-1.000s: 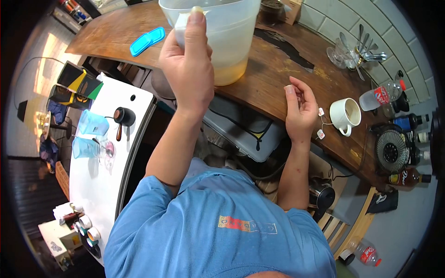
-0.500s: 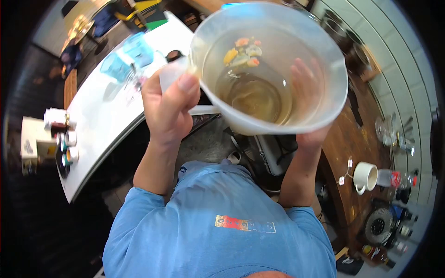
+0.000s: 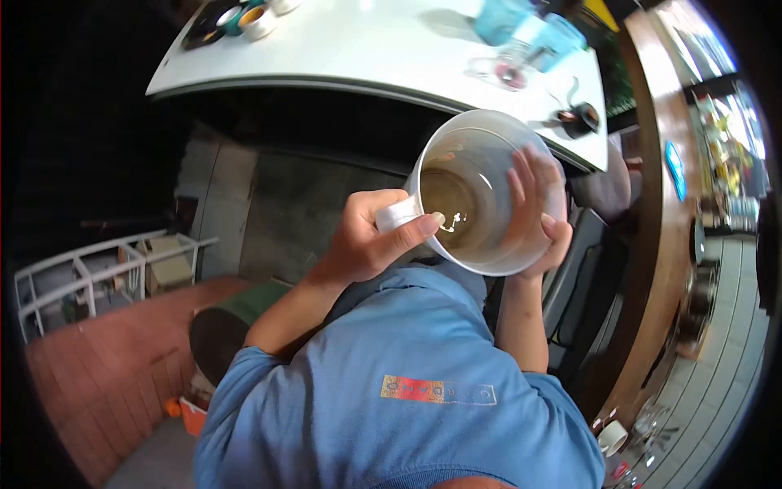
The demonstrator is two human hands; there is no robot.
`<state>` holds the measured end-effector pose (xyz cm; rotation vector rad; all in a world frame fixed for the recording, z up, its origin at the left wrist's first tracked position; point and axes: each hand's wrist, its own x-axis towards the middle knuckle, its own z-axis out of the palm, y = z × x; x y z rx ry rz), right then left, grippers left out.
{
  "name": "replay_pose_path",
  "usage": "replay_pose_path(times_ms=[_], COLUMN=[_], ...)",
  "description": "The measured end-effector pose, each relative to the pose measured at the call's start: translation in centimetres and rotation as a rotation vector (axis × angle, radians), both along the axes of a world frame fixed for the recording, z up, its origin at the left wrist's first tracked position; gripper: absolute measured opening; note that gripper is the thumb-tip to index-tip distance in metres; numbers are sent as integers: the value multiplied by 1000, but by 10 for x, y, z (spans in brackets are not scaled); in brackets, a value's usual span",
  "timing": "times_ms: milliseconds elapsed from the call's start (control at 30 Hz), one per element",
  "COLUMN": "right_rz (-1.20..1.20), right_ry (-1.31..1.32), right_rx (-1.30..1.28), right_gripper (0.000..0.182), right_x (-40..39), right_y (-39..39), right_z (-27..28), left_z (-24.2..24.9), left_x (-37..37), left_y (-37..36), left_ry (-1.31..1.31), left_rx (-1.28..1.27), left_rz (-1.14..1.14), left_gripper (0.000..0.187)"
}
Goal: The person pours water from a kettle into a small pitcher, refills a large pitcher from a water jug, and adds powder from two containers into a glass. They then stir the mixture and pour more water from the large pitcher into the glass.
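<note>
A large translucent plastic pitcher (image 3: 489,262) is held out in front of my chest, tilted so that its open mouth faces me. Some yellowish liquid (image 3: 450,200) shows at its bottom. My left hand (image 3: 375,240) is closed round the white handle, with the thumb on the rim. On the pitcher's right side my right hand (image 3: 542,236) supports the wall; its fingers show blurred through the plastic and its thumb lies near the rim.
Beyond the pitcher stands a white counter (image 3: 350,57) with blue pitchers (image 3: 558,41), a dark pot (image 3: 578,121) and cups (image 3: 257,22). A wooden counter (image 3: 652,269) runs along the right. At lower left are a white rack (image 3: 118,269) and a dark round seat (image 3: 218,342).
The view has swung left, bringing the white counter ahead and the rack into sight. The pitcher is lower and farther from the camera, still in both hands.
</note>
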<state>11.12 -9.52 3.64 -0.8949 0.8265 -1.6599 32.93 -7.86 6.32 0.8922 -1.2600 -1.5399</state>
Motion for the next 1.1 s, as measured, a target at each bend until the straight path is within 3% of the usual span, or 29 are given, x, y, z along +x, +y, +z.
replay_pose_path(times_ms=[67, 133, 200, 267, 367, 467, 500, 567, 600, 633, 667, 700, 733, 800, 833, 933, 1000, 1033, 1100], right_rz=[129, 218, 348, 522, 780, 887, 813, 568, 471, 508, 521, 527, 556, 361, 264, -59, 234, 217, 306], right_ry=[-11, -39, 58, 106, 29, 159, 222, 676, 905, 1624, 1664, 1702, 1706, 1652, 1619, 1474, 797, 1246, 1199], right_rx=[44, 81, 53, 15, 67, -27, -1, 330, 361, 530, 457, 382, 386, 282, 226, 45, 286, 257, 205], right_gripper=[88, 87, 83, 84, 90, 78, 69, 65, 64, 56, 60, 66, 66, 66, 66, 66, 64, 59, 56], right_x=[33, 67, 99, 127, 161, 170, 173, 171, 166, 167, 156, 147, 145, 134, 132, 147, 165, 153, 155], right_y=[-14, -27, -41, -60, -93, -137, -160, -215, -246, -274, -304, -337, -363, -409, -428, -464, -457, -461, -457], right_z=[-23, -47, -71, -81, -99, -169, -204, -274, -331, -332, -374, -421, -449, -495, -513, -538, -522, -510, -494], left_z=[-12, -15, -26, -49, -76, -110, -118, -139, -153, -167, -181, -199, -219, -248, -252, -284, -292, -296, -312], left_x=[33, 61, 83, 95, 102, 109, 112, 108, 108, 108, 107, 108, 112, 110, 109, 115, 119, 124, 129], left_y=[12, 20, 28, 33, 44, 40, 37, 30, 23, 21, 23, 28, 34, 51, 48, 47, 46, 46, 56], left_ry=[-19, -238, -215, -179, -157, -162, -158, -161, -131, -104, -77, -87, -96, -61, -43, -116, -125, -147, -143], left_rx=[17, 129, 156, 196, 193, 217, 261, 346, 423, 502, 594, 466, 488, 313, 431, 412, 463, 493, 458], left_rz=[66, 162, 254, 484, 700, 887, 974, 1093, 1214, 1331, 1437, 1491, 1505, 1503, 1559, 1657, 1659, 1639, 1702], left_gripper=[27, 25, 24, 23, 23, 26, 26, 25, 24, 22, 20, 24, 24, 25, 29, 33, 32, 32, 33])
